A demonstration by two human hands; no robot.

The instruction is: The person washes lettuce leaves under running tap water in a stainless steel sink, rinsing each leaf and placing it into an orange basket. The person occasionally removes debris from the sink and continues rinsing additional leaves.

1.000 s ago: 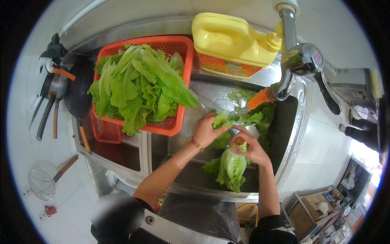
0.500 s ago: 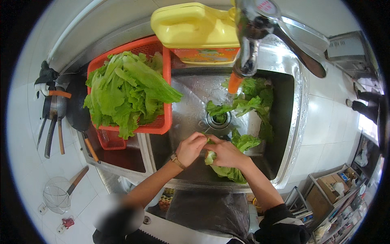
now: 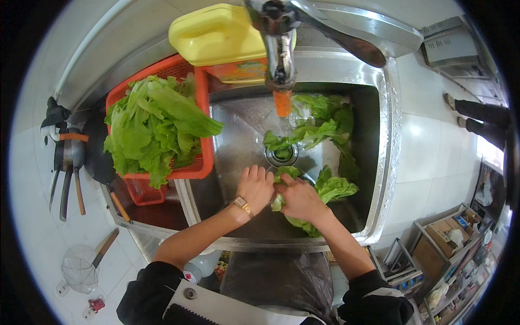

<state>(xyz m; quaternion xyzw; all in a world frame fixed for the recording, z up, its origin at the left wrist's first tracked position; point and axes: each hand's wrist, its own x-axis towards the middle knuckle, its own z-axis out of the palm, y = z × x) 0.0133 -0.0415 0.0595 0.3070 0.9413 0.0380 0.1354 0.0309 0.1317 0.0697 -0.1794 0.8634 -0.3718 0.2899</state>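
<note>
At the sink (image 3: 387,135), Gripped a Lettuce (image 3: 306,227)

Far to the left, saw a wire strainer (image 3: 81,265) and a dark pan (image 3: 98,149). Next, saw a red basket (image 3: 207,157), piled high with green leaves (image 3: 154,127), and close behind, a yellow jug (image 3: 222,35).

Near the middle, curled the left hand (image 3: 255,187) inward, right up beside the other one. Could not tell, with fingertips hidden, about any pinch on a leaf there. Held the lettuce low in the front of the sink with the right hand (image 3: 300,199), fingers bent tight around near the pale stem end.

Beyond the hands, saw the drain (image 3: 281,164), partly covered by a leaf, and a tap (image 3: 279,59) overhead. Farther right, saw loose leaves (image 3: 325,130) along the side.

Risked a plugged drain, from torn bits falling so near the hole. Risked a dropped lettuce, from wet, slippery leaves. Maybe risked a spill from the basket too, from a bump to the long leaf poking over the rim.
</note>
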